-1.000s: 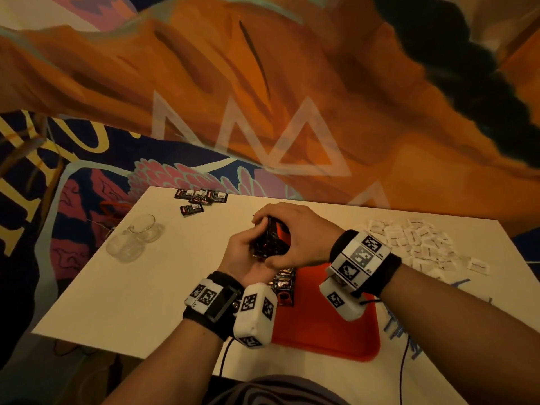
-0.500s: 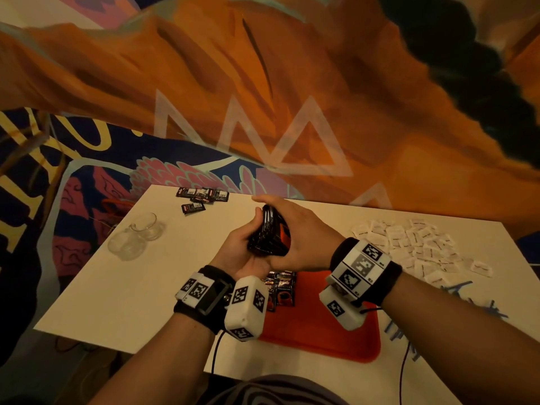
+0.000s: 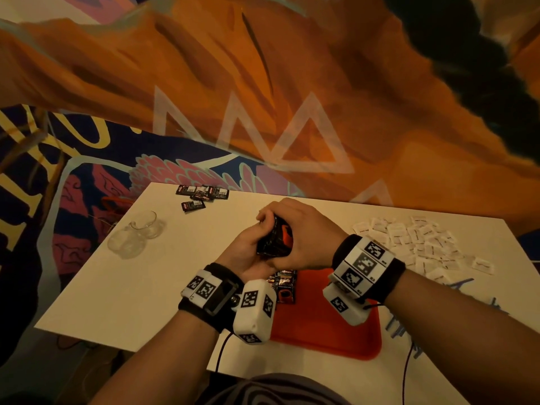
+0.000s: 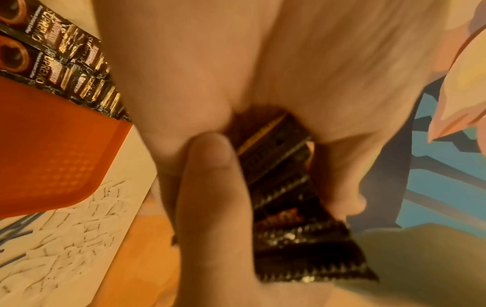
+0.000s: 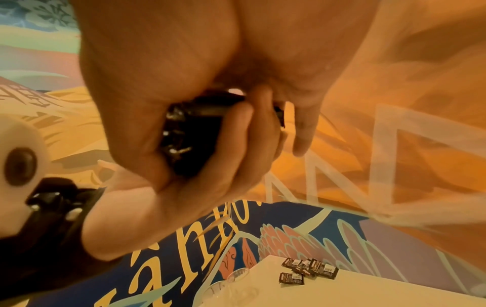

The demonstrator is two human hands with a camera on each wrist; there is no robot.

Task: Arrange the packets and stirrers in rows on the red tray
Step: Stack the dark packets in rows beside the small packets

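Painted mural wall (image 3: pixel 292 83) behind, orange and navy, and a pale tabletop (image 3: pixel 140 287) below it. Red tray (image 3: pixel 321 325) at the near edge of the tabletop, a short row of dark coffee packets (image 3: pixel 285 285) lying on its far-left corner, edges overlapping. Above the tray's far edge, both hands locked together on a stack of dark packets (image 3: pixel 274 238): left hand (image 3: pixel 248 252) cupped beneath with fingers curled round the stack, thumb pressed along its side; right hand (image 3: pixel 304 232) wrapped over the top and clamped on the same stack. Stack held clear of the tray, serrated ends sticking out past the fingers in the left wrist view. Far left of the tray, loose dark packets (image 3: pixel 201 194) near the tabletop's back edge. Left of the tray, clear glasses (image 3: pixel 137 235). Right of the tray, a scatter of white packets (image 3: pixel 415 241) and thin dark stirrers (image 3: pixel 403 323) just beside its rim.
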